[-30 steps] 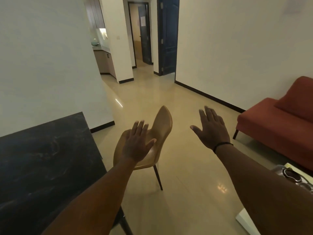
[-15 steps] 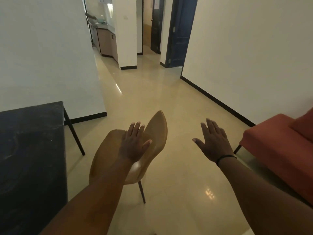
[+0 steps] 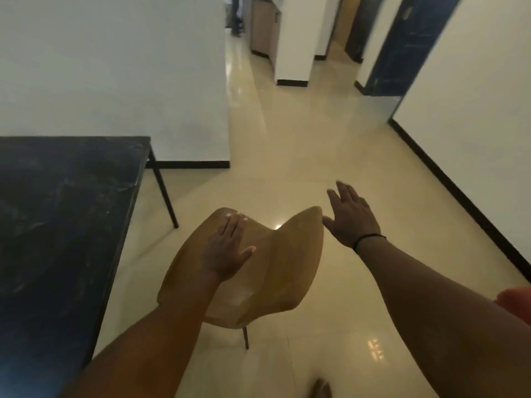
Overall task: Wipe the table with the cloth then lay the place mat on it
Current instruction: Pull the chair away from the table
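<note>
A dark marbled table [image 3: 63,214] with thin black legs fills the left side of the view. No cloth or place mat shows in this frame. My left hand [image 3: 227,248] is stretched out flat, fingers straight, over the seat of a tan chair [image 3: 284,268]. My right hand [image 3: 349,215] is held out open to the right of the chair's backrest, above the floor, with a black band on its wrist. Both hands hold nothing.
The tan chair stands just right of the table's near corner. A glossy beige floor [image 3: 301,145] runs ahead to a corridor with a blue door [image 3: 399,53]. White walls lie on both sides. An orange sofa's edge [image 3: 517,300] shows at the right.
The view has swung to the left and tilted down, so more of the table shows and the sofa has nearly left the frame. Both hands stay open and outstretched, now nearer the chair.
</note>
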